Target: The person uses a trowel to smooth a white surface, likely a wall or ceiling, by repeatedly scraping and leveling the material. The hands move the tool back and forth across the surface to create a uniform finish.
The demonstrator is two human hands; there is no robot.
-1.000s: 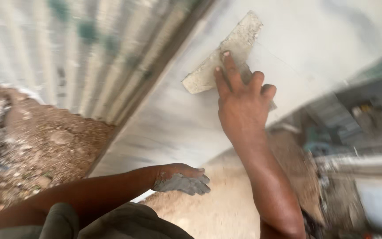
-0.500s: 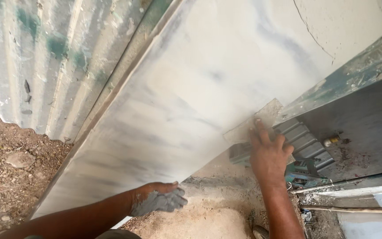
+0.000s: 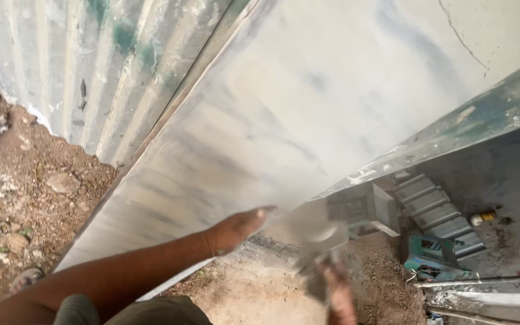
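Since the earlier frame we have drawn our right hand (image 3: 338, 292) off the plastered panel (image 3: 284, 120), fingers gripping the blurred trowel (image 3: 311, 232); our left hand (image 3: 236, 229) is raised, fingers loosely extended, empty.

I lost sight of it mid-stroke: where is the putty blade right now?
In the head view, the putty blade is low and centre-right, held by the right hand, just right of the left hand, below the smoothed wall panel.

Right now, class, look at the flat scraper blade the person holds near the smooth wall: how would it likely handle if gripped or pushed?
The scraper blade looks thin and broad, so probably light and slightly springy. Grey paste smears it and the right hand, so the grip may be slippery.
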